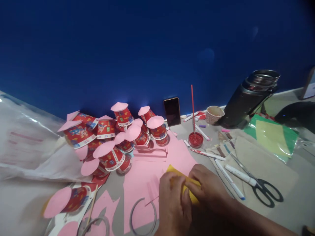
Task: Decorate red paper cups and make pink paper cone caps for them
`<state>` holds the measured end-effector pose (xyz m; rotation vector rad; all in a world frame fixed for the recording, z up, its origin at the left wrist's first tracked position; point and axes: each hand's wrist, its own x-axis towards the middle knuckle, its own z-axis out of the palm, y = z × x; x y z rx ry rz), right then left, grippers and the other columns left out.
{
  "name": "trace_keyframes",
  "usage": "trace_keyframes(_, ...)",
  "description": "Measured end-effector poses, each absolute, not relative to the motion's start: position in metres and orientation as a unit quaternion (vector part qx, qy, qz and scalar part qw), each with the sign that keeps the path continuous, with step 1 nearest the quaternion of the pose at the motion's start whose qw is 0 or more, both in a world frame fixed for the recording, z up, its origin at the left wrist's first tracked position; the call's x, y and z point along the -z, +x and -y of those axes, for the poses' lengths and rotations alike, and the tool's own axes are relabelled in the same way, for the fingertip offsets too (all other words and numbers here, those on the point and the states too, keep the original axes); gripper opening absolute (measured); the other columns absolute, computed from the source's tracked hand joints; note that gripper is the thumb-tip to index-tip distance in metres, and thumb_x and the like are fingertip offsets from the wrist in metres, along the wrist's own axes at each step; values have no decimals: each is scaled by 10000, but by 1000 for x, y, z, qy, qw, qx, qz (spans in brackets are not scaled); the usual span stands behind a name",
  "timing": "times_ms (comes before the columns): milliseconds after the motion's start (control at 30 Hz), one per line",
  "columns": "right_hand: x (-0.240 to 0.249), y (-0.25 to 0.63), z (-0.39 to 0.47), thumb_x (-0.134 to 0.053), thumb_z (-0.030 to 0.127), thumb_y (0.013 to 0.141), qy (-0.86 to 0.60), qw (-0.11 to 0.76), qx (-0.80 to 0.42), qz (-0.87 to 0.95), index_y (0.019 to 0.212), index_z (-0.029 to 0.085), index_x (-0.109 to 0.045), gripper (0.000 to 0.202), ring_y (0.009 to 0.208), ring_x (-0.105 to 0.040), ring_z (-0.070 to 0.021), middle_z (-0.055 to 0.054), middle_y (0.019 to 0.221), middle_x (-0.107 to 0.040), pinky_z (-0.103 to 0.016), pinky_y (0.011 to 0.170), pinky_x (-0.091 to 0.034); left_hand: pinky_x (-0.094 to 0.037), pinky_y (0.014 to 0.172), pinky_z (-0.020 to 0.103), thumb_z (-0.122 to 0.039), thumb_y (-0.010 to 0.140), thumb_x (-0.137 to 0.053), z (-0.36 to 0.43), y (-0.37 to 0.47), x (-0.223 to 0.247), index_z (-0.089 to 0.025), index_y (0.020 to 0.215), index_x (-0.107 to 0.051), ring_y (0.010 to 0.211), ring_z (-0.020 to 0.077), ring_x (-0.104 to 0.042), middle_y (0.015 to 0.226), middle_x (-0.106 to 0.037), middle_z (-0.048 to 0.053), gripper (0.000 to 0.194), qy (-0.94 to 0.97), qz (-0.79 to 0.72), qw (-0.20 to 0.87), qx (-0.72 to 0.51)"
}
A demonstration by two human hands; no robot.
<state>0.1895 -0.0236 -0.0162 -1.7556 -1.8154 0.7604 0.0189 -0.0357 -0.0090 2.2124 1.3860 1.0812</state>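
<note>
Both of my hands are closed on a piece of yellow paper (193, 198) at the lower middle of the head view. My left hand (172, 200) grips its left side with bent fingers. On the other side, my right hand (206, 183) pinches the paper between thumb and fingers. Much of the paper is hidden behind the fingers, so I cannot tell its full shape. Under and beyond the hands lies a pink paper sheet (179, 152). Just left of my left hand, a grey ring (131, 216) rests partly on the pink paper.
Several red paper cups (114, 159) with pink cone tops cluster at left. A phone (172, 111) leans on the blue wall. Right of it stand a red dish (196, 140) with a stick, a paper cup (214, 115) and a black flask (246, 98). Scissors (268, 193) and markers lie at right.
</note>
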Motion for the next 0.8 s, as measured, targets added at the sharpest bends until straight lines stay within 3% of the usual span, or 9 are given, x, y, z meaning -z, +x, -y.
trace_keyframes(67, 11, 191, 23, -594, 392, 887, -648, 308, -337, 609, 724, 212, -580, 243, 713, -597, -196, -25, 755, -649, -307, 653, -448, -539, 1028, 504, -205, 978, -570, 37, 20, 12, -224, 1325, -569, 1299, 301, -529, 1403, -470, 175, 348, 723, -531, 158, -412)
trace_keyframes(167, 5, 196, 23, -585, 499, 924, -633, 378, -447, 506, 818, 213, -604, 305, 683, -618, -186, -3, 746, -651, -285, 609, -490, -553, 1046, 500, -269, 980, -591, 39, 22, 17, -233, 1336, -535, 1349, 294, -516, 1503, -404, 179, 362, 648, -561, 261, -445)
trace_keyframes(233, 4, 199, 22, -606, 538, 922, -620, 401, -496, 457, 884, 210, -621, 331, 709, -658, -196, -8, 796, -688, -287, 616, -524, -593, 963, 423, -323, 982, -592, 41, 25, 21, -225, 1300, -529, 1188, 248, -618, 1371, -529, 158, 339, 595, -555, 380, -440)
trace_keyframes(300, 4, 198, 21, -651, 519, 893, -612, 411, -524, 428, 948, 213, -622, 313, 757, -703, -216, -23, 867, -733, -302, 645, -555, -603, 812, 334, -362, 970, -606, 43, 27, 25, -222, 1227, -536, 920, 192, -656, 1054, -615, 72, 302, 533, -546, 494, -417)
trace_keyframes(400, 4, 194, 19, -687, 485, 858, -585, 435, -552, 404, 1090, 227, -589, 360, 828, -744, -241, -43, 951, -766, -327, 682, -586, -506, 607, 233, -380, 932, -642, 43, 28, 26, -230, 1119, -550, 652, 132, -528, 742, -450, -55, 256, 467, -547, 576, -390)
trace_keyframes(500, 4, 191, 18, -652, 491, 864, -599, 440, -519, 424, 1250, 223, -545, 482, 733, -714, -225, 2, 812, -708, -324, 642, -565, -416, 552, 214, -346, 905, -632, 36, 24, 18, -228, 1088, -570, 594, 121, -447, 693, -386, -77, 227, 491, -563, 548, -377)
trace_keyframes(600, 9, 194, 20, -609, 458, 878, -659, 365, -407, 517, 1336, 206, -553, 526, 621, -658, -213, 41, 682, -623, -319, 612, -508, -429, 572, 238, -290, 898, -586, 28, 19, 7, -214, 1112, -575, 611, 137, -475, 710, -425, -64, 228, 536, -578, 513, -339)
trace_keyframes(700, 20, 200, 22, -557, 411, 918, -691, 255, -300, 606, 1362, 201, -584, 492, 633, -689, -241, 5, 711, -671, -332, 616, -479, -505, 674, 293, -237, 881, -581, 25, 16, 1, -201, 1151, -586, 731, 172, -581, 835, -551, -6, 273, 586, -588, 451, -328)
trace_keyframes(800, 30, 204, 24, -528, 397, 957, -682, 212, -192, 673, 1317, 213, -633, 418, 719, -732, -267, -65, 885, -752, -343, 623, -489, -548, 835, 368, -159, 860, -578, 27, 16, 3, -200, 1175, -599, 939, 216, -643, 1064, -608, 74, 318, 642, -576, 367, -349)
